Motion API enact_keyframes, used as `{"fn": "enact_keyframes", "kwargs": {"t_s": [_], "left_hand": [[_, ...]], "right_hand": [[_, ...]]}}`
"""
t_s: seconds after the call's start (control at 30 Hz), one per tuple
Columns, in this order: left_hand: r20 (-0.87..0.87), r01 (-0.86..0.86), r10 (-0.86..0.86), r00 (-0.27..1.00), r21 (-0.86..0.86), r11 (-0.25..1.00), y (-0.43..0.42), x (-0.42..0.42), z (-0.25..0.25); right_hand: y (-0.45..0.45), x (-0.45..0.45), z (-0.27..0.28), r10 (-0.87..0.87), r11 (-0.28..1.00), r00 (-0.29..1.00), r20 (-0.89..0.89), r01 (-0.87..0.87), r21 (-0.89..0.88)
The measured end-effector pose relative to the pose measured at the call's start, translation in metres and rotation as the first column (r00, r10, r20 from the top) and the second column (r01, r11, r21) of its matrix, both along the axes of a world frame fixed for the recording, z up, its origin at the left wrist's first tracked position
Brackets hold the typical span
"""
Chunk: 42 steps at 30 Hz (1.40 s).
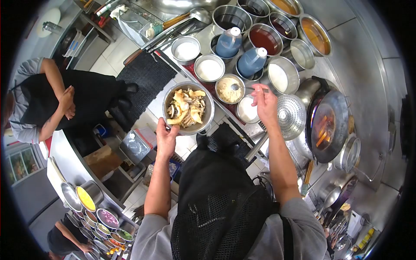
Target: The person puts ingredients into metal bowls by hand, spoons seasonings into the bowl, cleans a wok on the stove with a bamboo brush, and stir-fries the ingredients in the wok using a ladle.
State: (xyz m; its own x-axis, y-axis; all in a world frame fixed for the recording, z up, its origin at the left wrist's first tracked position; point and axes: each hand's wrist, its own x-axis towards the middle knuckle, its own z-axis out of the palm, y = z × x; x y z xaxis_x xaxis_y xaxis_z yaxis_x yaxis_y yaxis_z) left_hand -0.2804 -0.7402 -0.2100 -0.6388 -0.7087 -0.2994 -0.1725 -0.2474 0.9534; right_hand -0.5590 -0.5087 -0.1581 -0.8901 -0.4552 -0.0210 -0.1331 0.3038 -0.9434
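My left hand grips the near rim of a metal bowl, thumb at its edge. Inside lie sliced mushrooms and pale yellow pieces, whose kind I cannot make out. My right hand is closed around the handle of a spoon. The spoon's head rests in beige powder in a round metal container. Just below that hand stands a container of white powder. A perforated skimmer lies to the right of my right forearm.
A wok with orange pieces sits at the right. Metal pots of sauce and two squeeze bottles crowd the counter ahead. At left stands a person with folded arms; another person is by several containers of ingredients.
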Motion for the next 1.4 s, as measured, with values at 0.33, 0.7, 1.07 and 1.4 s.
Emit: {"fn": "enact_keyframes", "kwargs": {"t_s": [0.33,0.7,1.07,1.4], "left_hand": [[-0.03,0.016,-0.015,0.999,0.04,0.999,0.001,-0.008,0.013],[-0.034,0.045,-0.043,0.998,0.069,0.997,-0.002,-0.014,0.02],[-0.203,0.166,-0.135,0.97,0.145,0.975,-0.02,-0.041,0.022],[-0.204,0.132,-0.092,0.975,0.195,0.972,-0.012,-0.036,0.008]], "right_hand": [[0.023,-0.007,-0.05,-0.058,0.977,0.946,0.32,0.119,-0.174],[0.061,0.003,-0.059,-0.033,0.771,0.782,0.623,0.417,-0.482],[0.296,0.118,-0.014,-0.456,0.452,0.683,0.57,0.73,-0.513],[0.249,0.134,0.019,-0.725,0.688,0.686,-0.057,0.721,-0.081]]}}
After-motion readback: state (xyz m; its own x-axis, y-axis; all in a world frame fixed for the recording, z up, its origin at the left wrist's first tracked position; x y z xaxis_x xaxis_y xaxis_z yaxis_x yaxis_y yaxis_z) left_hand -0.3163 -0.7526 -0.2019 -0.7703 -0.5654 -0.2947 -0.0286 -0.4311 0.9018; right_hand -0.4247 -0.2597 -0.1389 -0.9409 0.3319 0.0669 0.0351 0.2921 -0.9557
